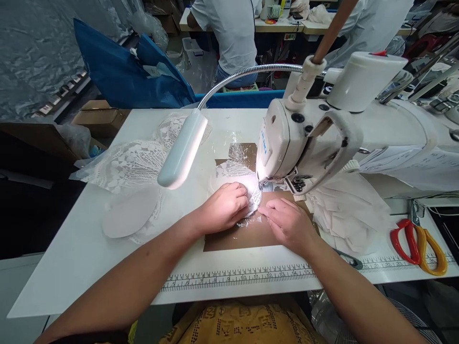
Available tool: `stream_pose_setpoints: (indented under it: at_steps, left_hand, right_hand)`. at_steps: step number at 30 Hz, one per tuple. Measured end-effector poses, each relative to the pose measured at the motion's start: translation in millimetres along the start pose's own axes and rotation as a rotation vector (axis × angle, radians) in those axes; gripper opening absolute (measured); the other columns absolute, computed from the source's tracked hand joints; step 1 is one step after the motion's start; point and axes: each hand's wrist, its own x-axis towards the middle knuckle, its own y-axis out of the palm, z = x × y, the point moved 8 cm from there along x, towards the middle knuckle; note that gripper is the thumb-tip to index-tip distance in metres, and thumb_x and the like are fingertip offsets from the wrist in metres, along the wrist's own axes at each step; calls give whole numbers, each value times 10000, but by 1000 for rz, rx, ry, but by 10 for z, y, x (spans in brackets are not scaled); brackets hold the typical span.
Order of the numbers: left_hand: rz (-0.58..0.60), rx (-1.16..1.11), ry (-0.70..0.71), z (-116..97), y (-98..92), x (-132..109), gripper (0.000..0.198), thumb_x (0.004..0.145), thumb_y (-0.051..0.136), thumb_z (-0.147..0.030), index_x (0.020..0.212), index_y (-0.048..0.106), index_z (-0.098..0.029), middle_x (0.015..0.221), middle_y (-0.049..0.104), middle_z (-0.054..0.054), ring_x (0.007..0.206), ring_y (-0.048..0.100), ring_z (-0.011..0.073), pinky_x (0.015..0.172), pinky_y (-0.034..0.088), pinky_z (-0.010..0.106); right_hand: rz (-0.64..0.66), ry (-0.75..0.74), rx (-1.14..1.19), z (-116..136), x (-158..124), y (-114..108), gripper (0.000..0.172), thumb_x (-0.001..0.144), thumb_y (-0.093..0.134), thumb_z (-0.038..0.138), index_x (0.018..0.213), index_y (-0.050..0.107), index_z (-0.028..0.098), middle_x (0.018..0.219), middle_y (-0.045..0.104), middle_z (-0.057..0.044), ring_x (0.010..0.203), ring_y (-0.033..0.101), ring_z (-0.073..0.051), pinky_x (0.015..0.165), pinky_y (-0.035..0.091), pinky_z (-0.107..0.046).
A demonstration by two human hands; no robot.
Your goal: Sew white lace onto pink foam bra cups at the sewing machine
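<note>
Mustard patterned clothing point(247, 325) sits nearest; beyond it, the left grip point(226, 205) holds down white lace point(244, 177), the right grip point(287, 220) pinching its edge, sewing machine point(278, 136) overhanging just ahead, lamp point(181, 153) leftward, scissors point(418, 241) rightward.

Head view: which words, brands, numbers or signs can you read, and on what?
"JUKI", apparently, seen slanted: sewing machine head.
"8", "9", "10": ruler strip; some other numbers are blurred.
Too blurred to read: writing on the papers; small label on the far table.
</note>
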Motion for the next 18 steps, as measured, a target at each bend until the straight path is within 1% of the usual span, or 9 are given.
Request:
stream_pose_setpoints:
  at_steps: [3, 5, 8, 11, 18]
  left_hand:
    - [2, 20, -6, -2, -2, 1, 303, 957, 431, -220, 708, 581, -133, 780, 563, 72, 775, 492, 177, 737, 411, 309]
    - [18, 17, -2, -7, -5, 0, 278, 948, 448, -219, 726, 592, -134, 786, 566, 72, 796, 505, 182, 752, 416, 313]
    - [44, 0, 2, -10, -9, -2, 212, 926, 497, -240, 786, 615, -132, 820, 573, 73, 813, 512, 187, 763, 422, 317]
    - [45, -10, -10, -3, -15, -1, 202, 924, 502, -244, 796, 618, -138, 821, 580, 67, 811, 513, 185, 764, 423, 319]
    - [30, -34, -18, 15, 0, -10, 187, 912, 496, -207, 779, 609, -139, 860, 606, 81, 859, 533, 193, 798, 427, 326]
  right_hand:
    - [26, -4, -16, 10, 4, 23, 390, 772, 452, -21, 1010, 683, 186, 856, 653, -41, 731, 502, -155, 682, 398, -275]
    - [39, -12, -22, 19, 4, 34, 396, 769, 459, -23, 1023, 681, 185, 863, 651, -42, 726, 496, -154, 684, 395, -277]
    - [13, -20, -10, 29, 3, 12, 402, 763, 457, -31, 1034, 679, 167, 870, 655, -47, 730, 497, -154, 674, 395, -272]
    - [-18, -11, 1, 24, 5, -17, 384, 765, 457, -29, 1024, 681, 145, 863, 653, -54, 737, 499, -155, 658, 392, -265]
    - [88, -53, -76, 57, 27, 60, 363, 771, 450, -14, 967, 696, 167, 784, 585, -40, 685, 418, -152, 615, 339, -267]
